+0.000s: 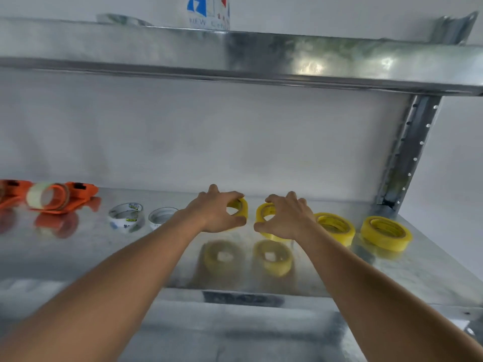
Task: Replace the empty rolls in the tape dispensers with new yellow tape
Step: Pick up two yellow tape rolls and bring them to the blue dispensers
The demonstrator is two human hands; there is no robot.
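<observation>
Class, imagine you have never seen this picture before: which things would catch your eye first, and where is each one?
First, the two hands in the middle of the metal shelf: the left hand and the right hand each grip a yellow tape roll, the left-held roll beside the right-held roll. Two more yellow rolls lie flat to the right. At far left lie the orange tape dispensers.

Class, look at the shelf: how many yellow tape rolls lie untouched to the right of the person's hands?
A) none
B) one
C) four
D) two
D: two yellow rolls lie flat there, apart from the right hand, which grips another roll, as the left hand does.
</observation>
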